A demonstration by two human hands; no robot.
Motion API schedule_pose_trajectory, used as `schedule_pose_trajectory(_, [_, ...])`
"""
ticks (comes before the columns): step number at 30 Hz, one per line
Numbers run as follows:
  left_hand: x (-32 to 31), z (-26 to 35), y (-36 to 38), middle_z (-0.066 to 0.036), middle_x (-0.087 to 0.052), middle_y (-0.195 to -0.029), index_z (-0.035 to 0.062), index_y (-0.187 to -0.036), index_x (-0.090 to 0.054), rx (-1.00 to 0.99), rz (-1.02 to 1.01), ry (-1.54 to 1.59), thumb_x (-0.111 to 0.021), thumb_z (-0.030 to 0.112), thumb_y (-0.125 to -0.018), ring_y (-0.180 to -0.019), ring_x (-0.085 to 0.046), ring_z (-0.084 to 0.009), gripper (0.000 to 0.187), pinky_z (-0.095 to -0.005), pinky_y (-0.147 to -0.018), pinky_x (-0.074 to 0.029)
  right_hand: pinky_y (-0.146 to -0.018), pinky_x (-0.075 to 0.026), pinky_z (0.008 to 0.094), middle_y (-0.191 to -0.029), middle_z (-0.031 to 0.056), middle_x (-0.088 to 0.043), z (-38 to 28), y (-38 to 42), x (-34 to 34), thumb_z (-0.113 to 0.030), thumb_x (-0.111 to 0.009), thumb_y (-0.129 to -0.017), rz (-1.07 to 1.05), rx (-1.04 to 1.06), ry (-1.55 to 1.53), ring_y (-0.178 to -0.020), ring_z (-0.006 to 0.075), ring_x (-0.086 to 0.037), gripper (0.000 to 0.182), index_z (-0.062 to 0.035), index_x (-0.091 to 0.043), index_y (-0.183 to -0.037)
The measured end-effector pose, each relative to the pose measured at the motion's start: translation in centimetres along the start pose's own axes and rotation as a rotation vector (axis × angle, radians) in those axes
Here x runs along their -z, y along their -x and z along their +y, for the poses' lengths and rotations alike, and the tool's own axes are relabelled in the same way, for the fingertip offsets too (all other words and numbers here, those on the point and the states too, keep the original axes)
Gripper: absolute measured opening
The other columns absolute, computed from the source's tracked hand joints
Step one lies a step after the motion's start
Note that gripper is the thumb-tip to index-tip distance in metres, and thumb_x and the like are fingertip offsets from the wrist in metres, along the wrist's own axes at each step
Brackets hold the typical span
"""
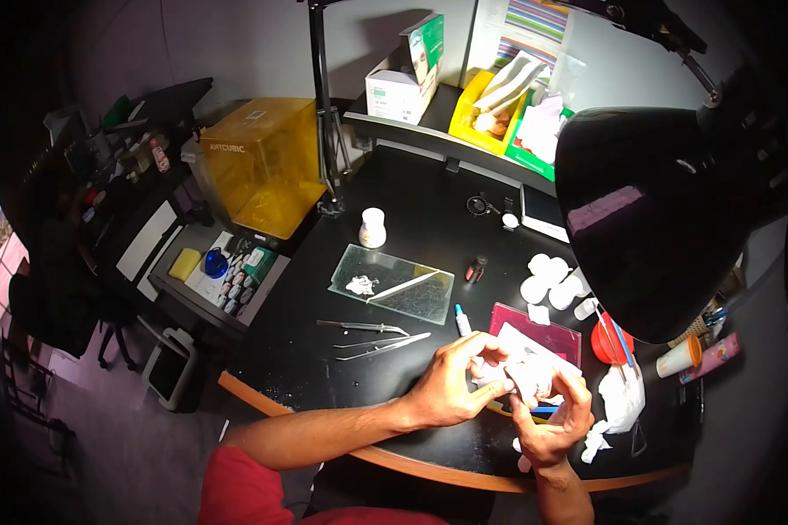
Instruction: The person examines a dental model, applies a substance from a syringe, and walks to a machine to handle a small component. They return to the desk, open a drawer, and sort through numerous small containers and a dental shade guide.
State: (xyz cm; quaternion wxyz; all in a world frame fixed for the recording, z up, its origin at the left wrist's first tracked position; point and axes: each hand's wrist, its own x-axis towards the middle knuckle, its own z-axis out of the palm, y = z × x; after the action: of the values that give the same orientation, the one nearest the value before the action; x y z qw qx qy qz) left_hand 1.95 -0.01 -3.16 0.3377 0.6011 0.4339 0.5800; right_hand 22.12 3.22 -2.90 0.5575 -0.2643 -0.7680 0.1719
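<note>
My left hand (pixel 453 378) and my right hand (pixel 553 422) meet near the desk's front edge. Between them they grip a small pale, pinkish-white piece (pixel 529 380); lamp glare washes out its details, and fingers cover part of it. Below and behind the hands lie a maroon tray (pixel 566 342) and white paper. To the left, a glass slab (pixel 422 304) carries a dab of white paste (pixel 360 285) and a white spatula (pixel 401 287). Two metal tweezers (pixel 362 327) rest in front of the slab. A blue-capped tube (pixel 461 320) lies near my left fingers.
A white jar (pixel 372 229) and a small dark bottle (pixel 475 269) stand farther back. White balls (pixel 547 273), a red round container (pixel 606 339) and crumpled tissue (pixel 620 404) sit at right. A large black lamp shade (pixel 648 227) hangs low there. Yellow and green bins (pixel 479 133) line the shelf.
</note>
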Motion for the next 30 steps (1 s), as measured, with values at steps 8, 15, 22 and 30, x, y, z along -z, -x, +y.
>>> schedule_pose_trajectory(8, [-0.5,-0.6,0.0,-0.014,-0.067,-0.125,-0.0018,-0.132,-0.059,0.052,-0.082,0.129,-0.079,0.011,-0.094,-0.115,-0.067,-0.019,0.045,-0.0336,-0.094,-0.057,-0.077,-0.057,0.029,-0.107,0.0147,-0.068,0.4,0.2,0.5,-0.006,-0.092,-0.07,0.012,0.035,-0.021,-0.089,0.0177,-0.069,0.064,0.0016,-0.061,-0.125])
schedule_pose_trajectory(15, [-0.6,-0.4,0.0,-0.016,-0.068,-0.126,-0.0031,-0.134,-0.057,0.057,-0.102,0.161,-0.076,0.011,-0.096,-0.115,-0.068,-0.0208,0.044,-0.0342,-0.097,-0.056,-0.081,-0.059,0.0296,-0.108,0.015,-0.07,-0.2,-0.2,0.2,-0.005,-0.092,-0.071,0.008,0.03,-0.045,-0.094,0.0192,-0.072,0.064,0.002,-0.061,-0.126])
schedule_pose_trajectory(22, [-1.0,-0.6,0.5,-0.013,-0.064,-0.128,-0.0045,-0.143,-0.05,0.208,-0.198,0.383,-0.067,0.012,-0.103,-0.12,-0.064,-0.018,0.046,-0.0335,-0.103,-0.054,-0.076,-0.058,0.0278,-0.106,0.0134,-0.073,0.5,0.4,0.0,-0.007,-0.094,-0.071,0.006,-0.013,-0.091,-0.09,0.0164,-0.072,0.064,0.0022,-0.062,-0.126])
schedule_pose_trajectory(30, [-0.7,-1.2,0.3,-0.013,-0.059,-0.136,-0.0028,-0.148,-0.044,0.284,-0.309,0.628,-0.064,0.021,-0.105,-0.132,-0.056,-0.02,0.052,-0.0358,-0.113,-0.045,-0.077,-0.059,0.0287,-0.104,0.0153,-0.071,0.3,0.6,0.3,-0.017,-0.096,-0.074,-0.054,-0.011,-0.063,-0.09,0.0183,-0.071,0.063,0.0018,-0.062,-0.125])
